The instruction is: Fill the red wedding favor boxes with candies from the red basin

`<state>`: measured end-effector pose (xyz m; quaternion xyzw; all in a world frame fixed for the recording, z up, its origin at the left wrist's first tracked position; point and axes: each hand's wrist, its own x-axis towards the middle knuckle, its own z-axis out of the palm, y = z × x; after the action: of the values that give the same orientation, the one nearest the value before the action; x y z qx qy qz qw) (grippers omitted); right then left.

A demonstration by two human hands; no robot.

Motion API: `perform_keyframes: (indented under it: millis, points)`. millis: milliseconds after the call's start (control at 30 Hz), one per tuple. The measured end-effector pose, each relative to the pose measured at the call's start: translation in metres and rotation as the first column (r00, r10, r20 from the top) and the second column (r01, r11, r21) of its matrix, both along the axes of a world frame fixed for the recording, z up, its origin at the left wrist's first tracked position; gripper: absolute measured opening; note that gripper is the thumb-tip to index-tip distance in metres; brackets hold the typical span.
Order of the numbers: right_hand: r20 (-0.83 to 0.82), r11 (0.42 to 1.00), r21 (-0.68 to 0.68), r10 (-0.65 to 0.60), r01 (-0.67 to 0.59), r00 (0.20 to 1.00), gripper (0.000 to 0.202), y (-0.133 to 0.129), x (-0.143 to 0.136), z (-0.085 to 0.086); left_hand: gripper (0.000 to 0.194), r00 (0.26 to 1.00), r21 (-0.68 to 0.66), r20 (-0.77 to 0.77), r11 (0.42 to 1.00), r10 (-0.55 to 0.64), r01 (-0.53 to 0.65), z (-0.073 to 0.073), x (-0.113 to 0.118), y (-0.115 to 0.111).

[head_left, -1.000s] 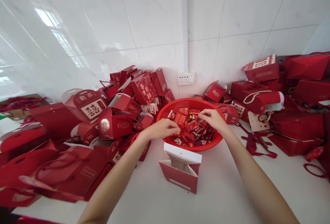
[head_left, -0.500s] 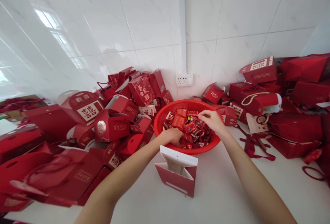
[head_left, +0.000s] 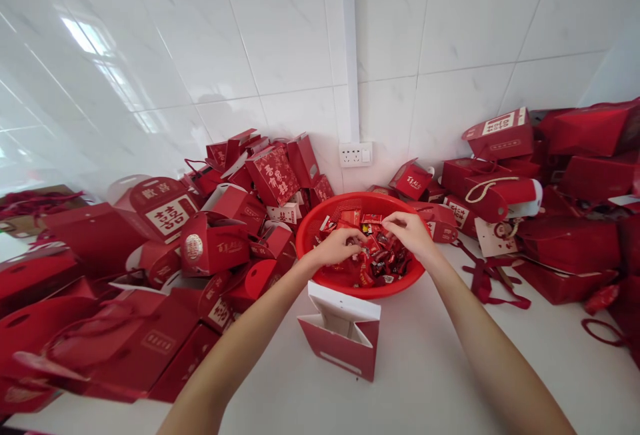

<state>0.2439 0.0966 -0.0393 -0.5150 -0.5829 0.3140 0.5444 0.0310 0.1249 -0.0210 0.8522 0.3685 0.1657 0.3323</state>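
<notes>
A red plastic basket [head_left: 320,279] holds a heap of small wrapped candies [head_left: 395,258], mostly red. My left hand [head_left: 344,245] hovers over the left part of the heap, its fingers curled together; whatever is between them is hidden. Over the right side, my right hand [head_left: 409,229] pinches thumb and fingers together beside a red packet [head_left: 373,219]; what it grips is too small to tell. In front of the basket an upright red paper gift box [head_left: 345,347] stands with its top open and its white inside showing.
Many red gift boxes [head_left: 215,248] are piled on the left, and more boxes [head_left: 575,245] on the right. Dark red ribbons [head_left: 493,285] lie on the white table [head_left: 425,361]. Behind are a tiled wall and a wall socket [head_left: 355,154].
My left hand has risen out of the candies and shifted slightly right, closer to my right hand. The right hand stays nearly in place, and the gift box has not moved.
</notes>
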Motion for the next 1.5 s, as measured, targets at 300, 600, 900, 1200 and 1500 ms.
perform_keyframes:
  millis: [300,600,900,1200,1500]
  points:
    - [0.066,0.941,-0.086,0.334,-0.328,0.940,0.029,-0.007,-0.007,0.007,0.030,0.931,-0.037,0.362,0.997,-0.043,0.061,-0.004,0.000,0.005]
    - [0.057,0.912,-0.157,0.392,-0.379,0.918,0.019,-0.004,-0.004,0.004,0.039,0.910,-0.157,0.414,0.985,-0.003,0.075,-0.011,0.000,0.009]
    - [0.020,0.959,-0.092,0.271,-0.268,0.962,0.016,-0.006,-0.006,0.006,0.044,0.888,-0.015,0.459,1.000,0.003,0.004,-0.021,-0.003,0.018]
    - [0.020,0.978,-0.076,0.197,-0.195,0.980,0.016,-0.004,-0.003,0.004,0.054,0.917,0.025,0.398,0.999,-0.041,0.034,-0.021,-0.002,0.011]
    - [-0.013,0.990,-0.024,0.140,-0.141,0.990,0.016,-0.002,-0.004,0.003,0.051,0.966,0.266,0.216,0.960,-0.143,0.083,-0.017,-0.001,0.008]
